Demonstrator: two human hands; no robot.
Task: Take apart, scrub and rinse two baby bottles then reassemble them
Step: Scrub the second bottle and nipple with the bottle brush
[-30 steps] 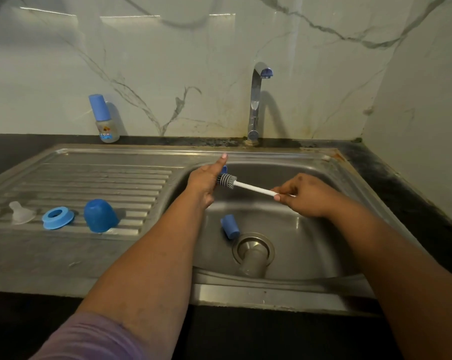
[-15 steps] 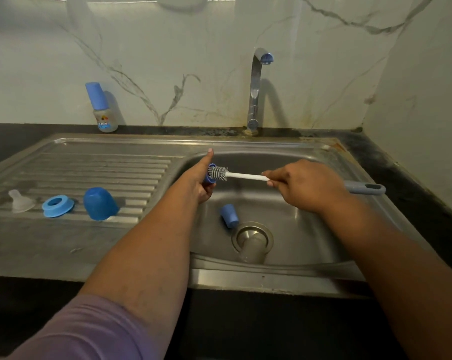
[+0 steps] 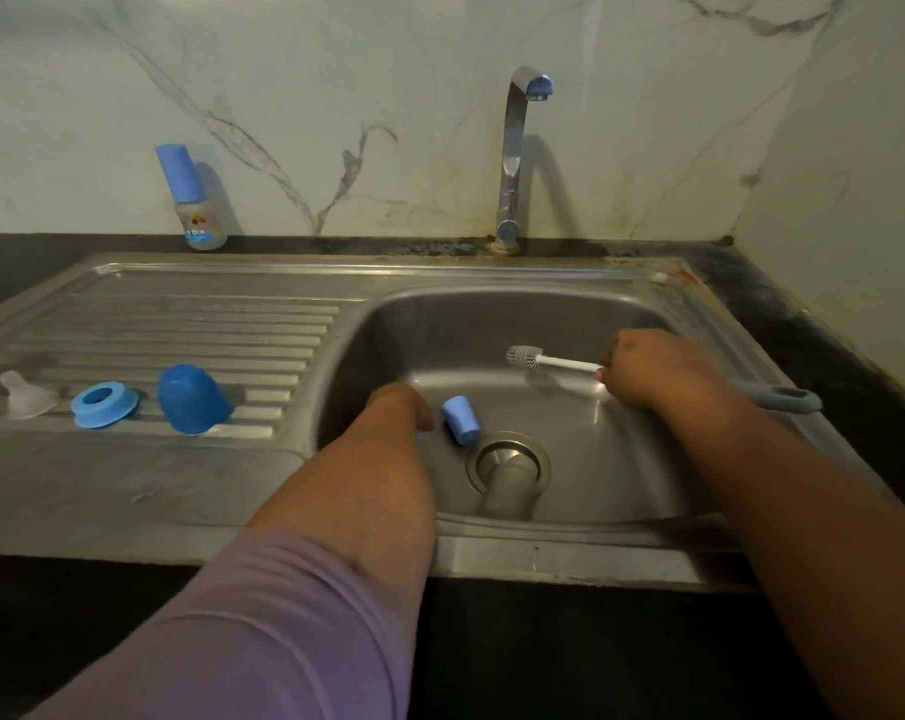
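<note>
right hand (image 3: 648, 368): fingers curled round bottle brush (image 3: 549, 361) | left hand (image 3: 401, 407): low in sink basin (image 3: 622, 314), beside blue cap (image 3: 461, 420), fingers hidden, cannot tell

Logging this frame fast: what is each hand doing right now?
Left hand: down in the sink, fingers hidden; cannot tell if it holds anything.
Right hand: gripping the bottle brush by its white stem.

Baby bottle (image 3: 195, 210) label: colored print, too small/blurred to read.
</note>
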